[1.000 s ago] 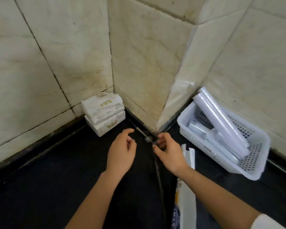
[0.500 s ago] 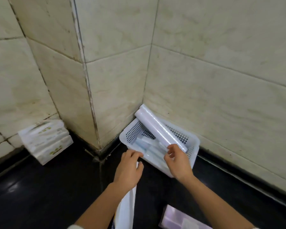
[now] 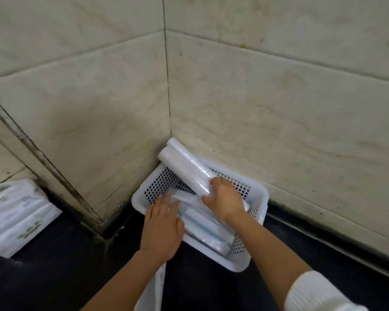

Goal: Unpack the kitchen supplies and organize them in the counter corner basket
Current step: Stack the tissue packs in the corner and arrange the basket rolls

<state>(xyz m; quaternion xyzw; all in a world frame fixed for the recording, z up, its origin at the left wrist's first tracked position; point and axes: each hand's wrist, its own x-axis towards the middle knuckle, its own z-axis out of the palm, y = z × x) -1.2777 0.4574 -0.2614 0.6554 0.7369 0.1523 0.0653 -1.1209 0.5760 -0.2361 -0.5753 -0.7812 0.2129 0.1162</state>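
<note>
- Because the long rolls [image 3: 184,167] overhang the basket [image 3: 257,225], the right hand [image 3: 225,198] has its grip clenched on their lower end.
- Beside that grip, the left hand [image 3: 162,225] lies released, flat on the packs [image 3: 209,230].

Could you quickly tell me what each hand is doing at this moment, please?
Left hand: open, fingers flat on the packs in the basket.
Right hand: closed on the lower end of the white roll.

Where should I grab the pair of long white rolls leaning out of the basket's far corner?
Take the long white rolls at the lower end, inside the white basket, coming from the near right as the right hand does. The top end leans into the wall corner, leaving no room behind it, and the left hand covers the flat packs on the near left.
</note>
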